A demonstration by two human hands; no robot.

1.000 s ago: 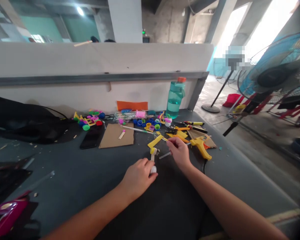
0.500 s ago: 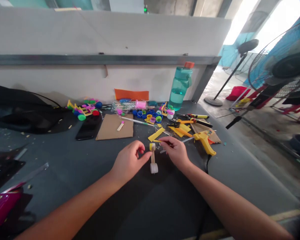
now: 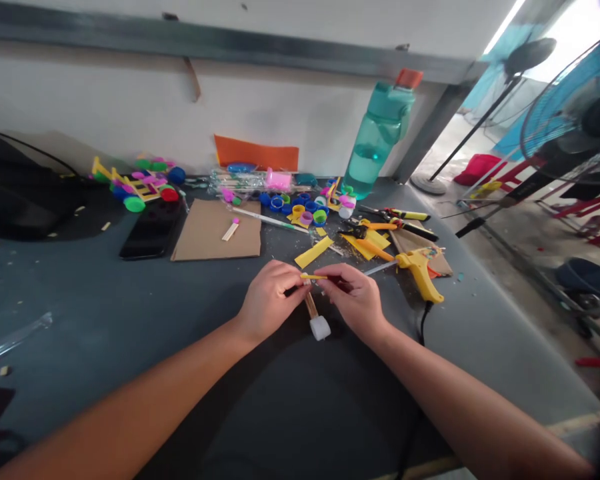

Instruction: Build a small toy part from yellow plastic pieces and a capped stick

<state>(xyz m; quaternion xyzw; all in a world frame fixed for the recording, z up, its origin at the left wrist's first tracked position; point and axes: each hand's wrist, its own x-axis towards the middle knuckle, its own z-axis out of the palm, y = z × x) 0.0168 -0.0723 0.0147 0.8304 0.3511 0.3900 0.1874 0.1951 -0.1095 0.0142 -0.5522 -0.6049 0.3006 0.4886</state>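
My left hand point(image 3: 270, 300) is closed at the far end of a wooden stick piece point(image 3: 311, 307), its fingers covering that end. A white bottle cap point(image 3: 321, 327) sits at the piece's near end. A thin yellow strip point(image 3: 314, 277) is pinched in the fingertips of my right hand point(image 3: 354, 297); its left end reaches my left fingertips, just above the stick piece. Just beyond my hands lies a wider yellow strip point(image 3: 314, 252). To the right rests a yellow hot glue gun point(image 3: 420, 275).
Cardboard point(image 3: 217, 230) with a small stick piece lies beside a black phone point(image 3: 150, 230). Colourful bottle caps point(image 3: 300, 210), pliers point(image 3: 375, 227) and a teal water bottle point(image 3: 377, 140) stand or lie behind. Small toy-like assemblies point(image 3: 145, 180) sit at back left. A fan point(image 3: 575, 127) stands right.
My left hand has closed on the far end of the stick piece, which now slants. The right hand has brought the yellow strip left to it. The view has tilted down.
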